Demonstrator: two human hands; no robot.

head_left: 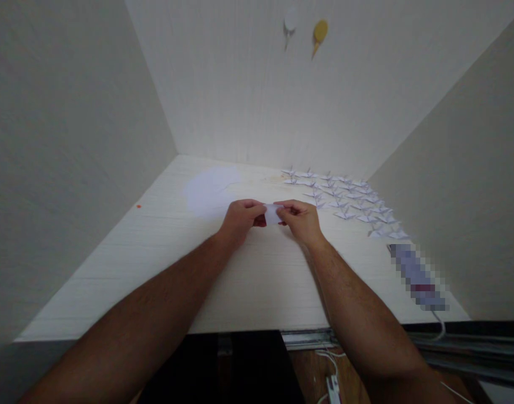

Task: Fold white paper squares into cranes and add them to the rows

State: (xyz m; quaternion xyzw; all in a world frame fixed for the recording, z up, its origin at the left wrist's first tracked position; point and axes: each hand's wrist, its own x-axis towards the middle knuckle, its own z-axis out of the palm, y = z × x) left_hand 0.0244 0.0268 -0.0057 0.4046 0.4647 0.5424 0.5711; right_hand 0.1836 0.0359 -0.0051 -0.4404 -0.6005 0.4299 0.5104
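A small piece of white paper [273, 214] is held up over the middle of the table, stretched between both hands. My left hand [242, 220] pinches its left edge between thumb and fingers. On the opposite edge, my right hand [301, 219] grips it the same way, thumb on top. Whether the paper carries folds is too small to tell. Beyond my right hand stand several rows of folded white paper cranes [344, 193]. Left of my left hand lies a spread of white paper sheets [210, 192].
Pale walls enclose the white table [257, 292] at the back and sides. A pixelated device with a white cable [439, 325] lies by the right edge. White and yellow hooks [320, 31] hang on the back wall. A small orange dot [138, 206] marks the left edge.
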